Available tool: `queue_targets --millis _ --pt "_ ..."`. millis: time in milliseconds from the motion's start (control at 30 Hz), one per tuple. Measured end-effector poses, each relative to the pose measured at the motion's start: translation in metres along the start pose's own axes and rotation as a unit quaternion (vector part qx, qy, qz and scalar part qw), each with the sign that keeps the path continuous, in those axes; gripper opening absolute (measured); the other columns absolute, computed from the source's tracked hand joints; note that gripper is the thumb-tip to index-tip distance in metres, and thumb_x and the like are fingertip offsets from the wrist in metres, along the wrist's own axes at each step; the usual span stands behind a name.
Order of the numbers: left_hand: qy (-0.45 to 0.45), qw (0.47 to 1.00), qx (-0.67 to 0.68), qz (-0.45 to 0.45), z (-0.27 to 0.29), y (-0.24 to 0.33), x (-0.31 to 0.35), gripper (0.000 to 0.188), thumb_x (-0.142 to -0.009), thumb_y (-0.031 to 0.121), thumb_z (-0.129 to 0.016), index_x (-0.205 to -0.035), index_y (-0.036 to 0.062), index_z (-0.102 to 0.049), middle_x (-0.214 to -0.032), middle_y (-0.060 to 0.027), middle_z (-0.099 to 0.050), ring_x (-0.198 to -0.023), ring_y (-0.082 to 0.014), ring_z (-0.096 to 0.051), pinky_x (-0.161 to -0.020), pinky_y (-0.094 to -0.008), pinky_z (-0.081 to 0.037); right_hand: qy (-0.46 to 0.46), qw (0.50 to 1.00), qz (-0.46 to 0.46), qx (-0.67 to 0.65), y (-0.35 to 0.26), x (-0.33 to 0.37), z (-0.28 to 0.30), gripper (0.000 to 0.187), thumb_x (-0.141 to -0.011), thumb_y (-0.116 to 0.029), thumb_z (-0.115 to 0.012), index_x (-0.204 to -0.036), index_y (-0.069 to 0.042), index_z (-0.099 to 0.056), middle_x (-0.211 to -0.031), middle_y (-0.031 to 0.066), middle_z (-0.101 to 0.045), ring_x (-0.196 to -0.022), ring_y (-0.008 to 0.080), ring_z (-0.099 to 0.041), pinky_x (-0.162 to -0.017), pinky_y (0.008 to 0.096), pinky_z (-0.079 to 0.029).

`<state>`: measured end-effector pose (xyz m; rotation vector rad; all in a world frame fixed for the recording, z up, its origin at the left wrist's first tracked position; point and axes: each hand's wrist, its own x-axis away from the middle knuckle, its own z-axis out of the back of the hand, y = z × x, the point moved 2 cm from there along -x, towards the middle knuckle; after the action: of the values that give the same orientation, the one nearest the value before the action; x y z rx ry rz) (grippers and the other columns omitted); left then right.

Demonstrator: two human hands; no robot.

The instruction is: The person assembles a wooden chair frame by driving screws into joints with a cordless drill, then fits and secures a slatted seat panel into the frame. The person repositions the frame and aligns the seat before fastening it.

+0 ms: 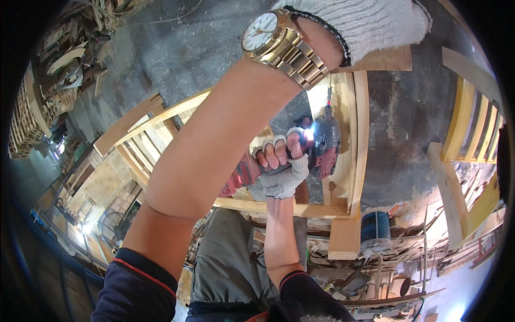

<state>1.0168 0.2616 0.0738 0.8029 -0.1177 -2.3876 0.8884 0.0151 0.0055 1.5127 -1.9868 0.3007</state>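
The fingers (272, 156) of the right hand (285, 170) curl close together around the handle of a red-and-black cordless impact driver (325, 142), their bare tips poking out of a whitish knit glove. The driver's head sits just right of those fingers, its red battery end just left of them, partly behind the other forearm. A work light (308, 134) glows beside the fingertips, and a slim bit (329, 98) points away from the person, beyond the fingers.

Farther out and to the right, the left hand (370, 27) reaches across in a black-edged knit glove, over or against a brown wooden board (383, 60). I can't tell how its fingers are set; they don't show. A gold-toned wristwatch (284, 45) circles that wrist.

Around the driving fingers lies a pale timber frame (358, 145): one long side just right of them, a rail between them and the person's grey trousers (225, 257), slats (140, 153) well off to the left. Well to the right of the fingers stands another slatted wooden frame (465, 121); nearer the person, on that side, a blue bucket (375, 226) sits among scrap wood (397, 271).
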Motion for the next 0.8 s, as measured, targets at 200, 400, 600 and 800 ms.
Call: queue_targets --millis 200,400,600,800 --pt "0.069 0.997 0.003 -0.022 -0.013 -0.005 0.009 0.022 -0.08 0.025 -0.063 -0.067 0.0062 -0.063 -0.061 -0.0107 -0.058 -0.052 -0.0287 -0.057 -0.05 -0.0405 -0.049 0.038 0.999 0.006 0.029 -0.001 -0.002 0.003 0.014 -0.102 -0.028 -0.058 -0.097 -0.017 -0.051 -0.066 -0.0034 -0.042 -0.06 0.0136 -0.046 -0.063 0.0332 -0.042" --pt "0.059 0.997 -0.005 -0.04 -0.011 -0.005 0.009 0.025 -0.08 0.027 -0.063 -0.065 0.0059 -0.062 -0.058 -0.011 -0.057 -0.05 -0.0274 -0.056 -0.049 -0.0391 -0.049 -0.001 1.0 0.0 0.015 -0.001 -0.005 0.001 0.013 -0.103 -0.027 -0.057 -0.099 -0.016 -0.052 -0.067 -0.0031 -0.044 -0.06 0.0135 -0.047 -0.064 0.0331 -0.042" --pt "-0.027 0.998 -0.053 0.001 0.001 -0.004 0.002 0.029 -0.081 0.029 -0.063 -0.064 0.0051 -0.062 -0.055 -0.0115 -0.056 -0.047 -0.0272 -0.056 -0.047 -0.038 -0.049 0.042 0.999 -0.014 -0.017 0.002 -0.006 -0.007 0.012 -0.104 -0.027 -0.055 -0.099 -0.016 -0.052 -0.067 -0.0036 -0.044 -0.06 0.0125 -0.045 -0.063 0.0321 -0.041" --pt "-0.028 0.997 -0.078 -0.002 0.006 -0.001 -0.008 0.032 -0.081 0.03 -0.063 -0.062 0.0042 -0.062 -0.052 -0.0123 -0.055 -0.045 -0.0273 -0.057 -0.045 -0.0372 -0.05 0.012 1.0 -0.015 -0.003 -0.004 -0.011 -0.011 0.012 -0.104 -0.026 -0.054 -0.099 -0.016 -0.052 -0.067 -0.0035 -0.043 -0.06 0.0117 -0.044 -0.063 0.032 -0.041"
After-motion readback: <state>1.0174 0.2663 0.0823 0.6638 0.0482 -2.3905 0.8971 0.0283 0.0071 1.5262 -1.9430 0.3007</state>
